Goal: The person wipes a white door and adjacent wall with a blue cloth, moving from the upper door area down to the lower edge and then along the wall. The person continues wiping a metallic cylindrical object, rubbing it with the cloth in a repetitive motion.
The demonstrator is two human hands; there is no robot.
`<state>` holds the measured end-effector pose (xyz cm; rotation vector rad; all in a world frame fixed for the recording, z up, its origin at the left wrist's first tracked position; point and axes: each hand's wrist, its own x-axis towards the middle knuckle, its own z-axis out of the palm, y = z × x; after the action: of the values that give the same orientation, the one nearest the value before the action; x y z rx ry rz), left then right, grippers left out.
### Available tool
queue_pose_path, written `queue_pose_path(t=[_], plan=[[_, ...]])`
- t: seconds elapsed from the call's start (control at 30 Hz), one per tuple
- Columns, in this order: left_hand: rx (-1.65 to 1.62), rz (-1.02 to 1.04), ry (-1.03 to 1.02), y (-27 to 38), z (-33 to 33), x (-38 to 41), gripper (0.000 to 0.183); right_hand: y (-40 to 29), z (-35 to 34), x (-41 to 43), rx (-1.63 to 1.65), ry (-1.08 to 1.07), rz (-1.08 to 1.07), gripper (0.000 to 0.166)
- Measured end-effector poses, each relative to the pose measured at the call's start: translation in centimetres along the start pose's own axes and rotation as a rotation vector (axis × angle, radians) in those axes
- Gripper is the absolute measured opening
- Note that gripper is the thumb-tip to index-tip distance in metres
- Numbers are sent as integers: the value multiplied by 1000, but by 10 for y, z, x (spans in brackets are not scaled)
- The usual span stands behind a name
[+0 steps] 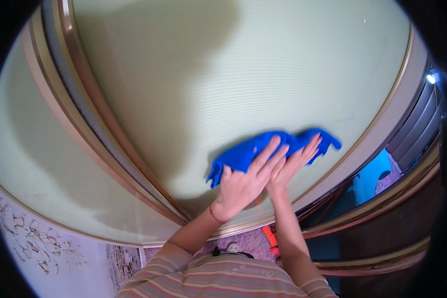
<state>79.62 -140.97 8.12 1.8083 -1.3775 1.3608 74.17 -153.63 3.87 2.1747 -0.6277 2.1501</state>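
Note:
A bright blue cloth (238, 151) lies spread against a pale, frosted-looking panel (283, 74) in a gold-coloured frame. My left hand (246, 186), with a thin red string at its wrist, presses the cloth with the fingers extended. Beside it and partly overlapped by it, my right hand (294, 162) rests flat on the cloth's right part. The cloth is bunched between and above the fingers, and its ragged ends stick out at both sides. Neither palm's underside shows.
Gold and grey upright frame strips (108, 130) part this panel from another pale panel (59, 149) at left. A wall with a floral pattern (33, 238) is at lower left. Orange objects (270, 236) lie on the pinkish floor. A light-blue object (372, 175) and dark furniture (387, 231) stand at right.

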Motion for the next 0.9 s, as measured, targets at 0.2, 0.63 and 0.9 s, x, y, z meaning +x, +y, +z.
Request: queue_pose_path(t=[0.2, 0.63, 0.9], plan=[[-59, 128, -179, -16, 21, -107, 25, -3, 0, -106, 30, -145, 3, 62], [343, -402, 75, -65, 6, -97, 65, -94, -5, 52, 93, -394, -519, 41], [402, -497, -54, -58, 19, -147, 68, -86, 1, 29, -38, -480, -589, 60]])
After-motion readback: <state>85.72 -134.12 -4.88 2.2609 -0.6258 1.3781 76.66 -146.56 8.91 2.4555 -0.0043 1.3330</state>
